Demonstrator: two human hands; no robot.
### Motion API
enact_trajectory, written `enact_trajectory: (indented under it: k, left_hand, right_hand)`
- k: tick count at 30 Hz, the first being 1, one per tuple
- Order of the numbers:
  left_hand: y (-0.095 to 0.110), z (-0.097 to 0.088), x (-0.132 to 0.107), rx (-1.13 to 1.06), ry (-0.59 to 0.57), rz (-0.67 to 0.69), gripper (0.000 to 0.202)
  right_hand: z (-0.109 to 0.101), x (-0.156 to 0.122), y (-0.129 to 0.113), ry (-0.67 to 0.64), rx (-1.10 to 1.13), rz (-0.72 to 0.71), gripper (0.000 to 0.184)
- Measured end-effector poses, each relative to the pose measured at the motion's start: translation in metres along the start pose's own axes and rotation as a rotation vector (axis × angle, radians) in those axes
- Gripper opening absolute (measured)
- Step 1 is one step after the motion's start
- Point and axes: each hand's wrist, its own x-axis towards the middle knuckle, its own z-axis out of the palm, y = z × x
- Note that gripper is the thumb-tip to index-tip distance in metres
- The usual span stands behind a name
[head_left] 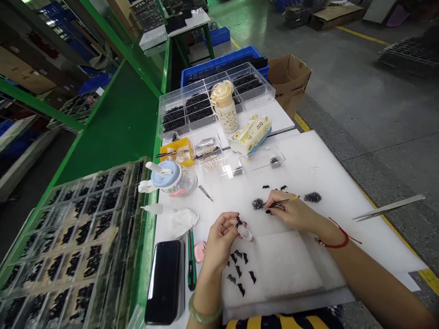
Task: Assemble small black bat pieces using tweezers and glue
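My left hand (222, 237) pinches a small black part (239, 222) between thumb and fingers, with a small white piece (246, 234) held just below it. My right hand (291, 211) grips yellow-handled tweezers (286, 201) whose tips point left at a pile of tiny black bits (257, 204) on the white foam sheet (329, 173). Several finished black bat-shaped pieces (240, 273) lie on the sheet under my left hand. A second pile of black bits (312, 197) lies to the right of my right hand.
A black phone (163, 281) and a pen lie at the left edge. A clear tray of black parts (68, 242) sits far left. A compartment box (212, 98), yellow bottle (224, 105), tissue pack (251, 132) and glue dispenser (168, 176) stand behind. Long steel tweezers (389, 208) lie right.
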Motion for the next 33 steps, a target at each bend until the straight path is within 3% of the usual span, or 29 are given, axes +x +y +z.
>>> enact_trajectory:
  k: [33]
  left_hand:
    - [0.0018,-0.0026,-0.0049,0.094,-0.006,0.031,0.034]
  right_hand:
    - [-0.0035,0.0008,-0.0039,0.027,0.068,-0.145,0.024]
